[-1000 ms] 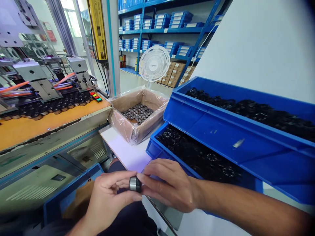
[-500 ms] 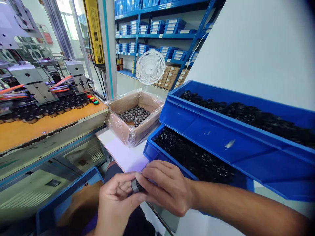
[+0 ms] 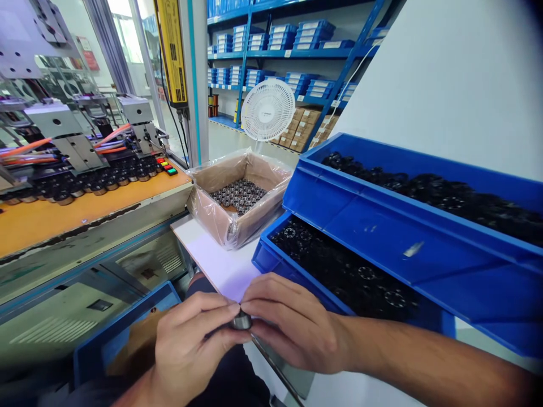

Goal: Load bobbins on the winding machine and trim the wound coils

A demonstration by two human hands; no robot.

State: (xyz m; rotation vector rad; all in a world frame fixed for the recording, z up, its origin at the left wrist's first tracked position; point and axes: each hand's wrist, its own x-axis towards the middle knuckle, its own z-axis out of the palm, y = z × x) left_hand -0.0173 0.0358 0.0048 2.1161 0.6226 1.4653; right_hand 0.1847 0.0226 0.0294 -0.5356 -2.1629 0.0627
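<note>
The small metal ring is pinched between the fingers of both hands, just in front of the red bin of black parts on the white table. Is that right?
Not quite: the bin is blue, not red, as the head view shows. The rest holds: the small metal ring is pinched between the fingers of the left hand and the right hand, just in front of that bin of black parts on the white table.

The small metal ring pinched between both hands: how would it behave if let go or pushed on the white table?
The metal ring looks rigid and shiny, so probably stiff and a bit slippery. Its round shape suggests it would roll if set on edge. Both the left hand and right hand pinch it, so it is likely light.
</note>
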